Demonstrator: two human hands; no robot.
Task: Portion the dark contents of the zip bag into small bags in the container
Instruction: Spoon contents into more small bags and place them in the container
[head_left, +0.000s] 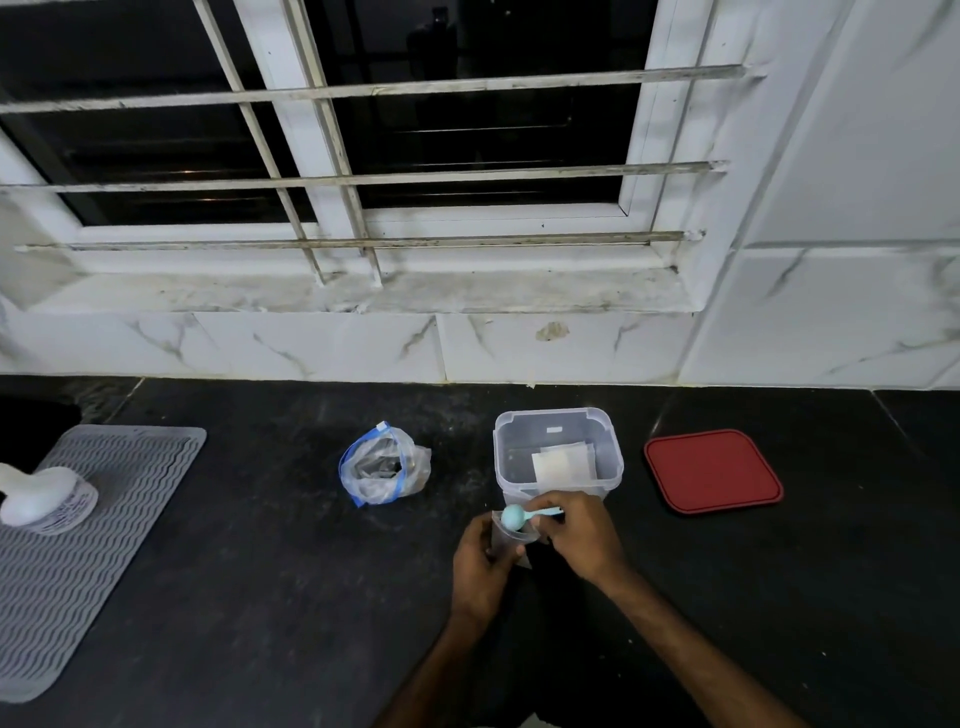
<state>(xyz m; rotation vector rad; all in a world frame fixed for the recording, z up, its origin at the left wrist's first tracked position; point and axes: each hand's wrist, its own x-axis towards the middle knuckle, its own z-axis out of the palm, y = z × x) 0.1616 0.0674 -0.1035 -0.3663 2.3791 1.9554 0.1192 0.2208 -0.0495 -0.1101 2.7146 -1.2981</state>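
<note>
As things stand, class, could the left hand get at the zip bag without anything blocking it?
Probably yes. The counter between the left hand and the zip bag is bare, so the path looks free. But that hand is holding a small bag under the spoon, so it must let go first.

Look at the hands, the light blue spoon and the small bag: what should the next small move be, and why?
Probably tip the light blue spoon so its load drops into the small bag. The right hand holds the spoon's bowl right at the bag's mouth, while the left hand holds the bag upright in front of the clear container. Whether the spoon is loaded cannot be seen.
</note>
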